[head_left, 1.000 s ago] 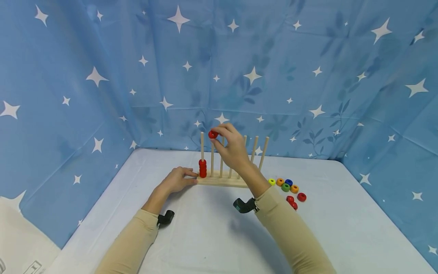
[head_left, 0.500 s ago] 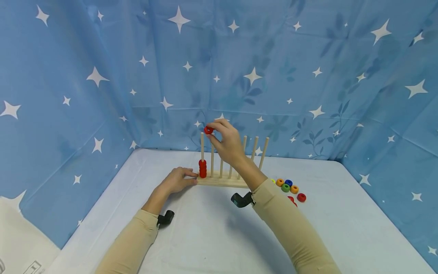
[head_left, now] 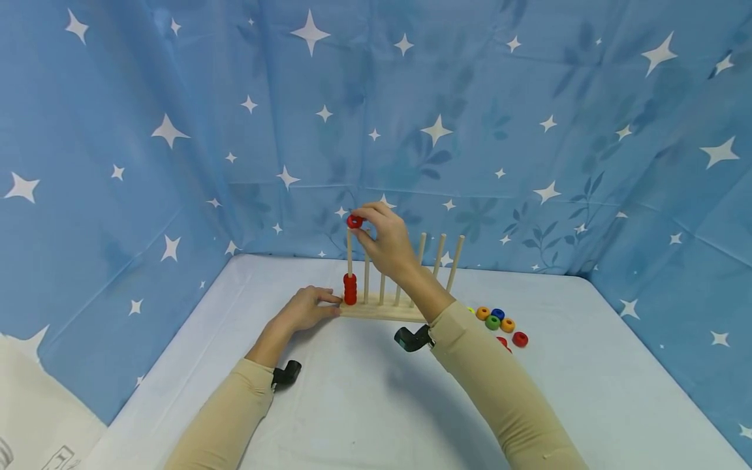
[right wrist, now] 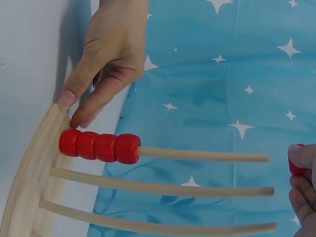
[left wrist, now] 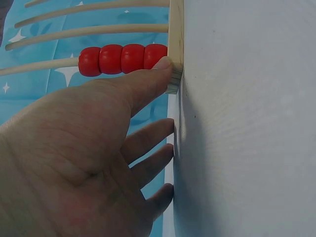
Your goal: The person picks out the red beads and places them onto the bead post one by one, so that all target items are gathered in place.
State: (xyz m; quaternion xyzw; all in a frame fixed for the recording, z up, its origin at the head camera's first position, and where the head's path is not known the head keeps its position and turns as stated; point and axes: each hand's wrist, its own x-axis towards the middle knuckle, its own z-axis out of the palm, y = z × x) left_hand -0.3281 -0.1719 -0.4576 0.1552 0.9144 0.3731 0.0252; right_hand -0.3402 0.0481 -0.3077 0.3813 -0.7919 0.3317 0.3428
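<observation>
Pinching a red bead [head_left: 355, 222] just above the leftmost peg [head_left: 349, 253]: right hand [head_left: 386, 243] | left hand [head_left: 303, 309] spread, thumb touching the base [head_left: 376, 313] | four stacked beads [head_left: 350, 289] on that peg | right sleeve [head_left: 487, 375] partly hiding loose beads [head_left: 492, 323] on the table [head_left: 352, 405] | held bead farther left than one second ago

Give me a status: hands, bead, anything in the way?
Right hand pinching a red bead, just off tip of leftmost peg. Left hand touching end of wooden base. Four stacked beads on that peg; nothing seen blocking its tip.
</observation>
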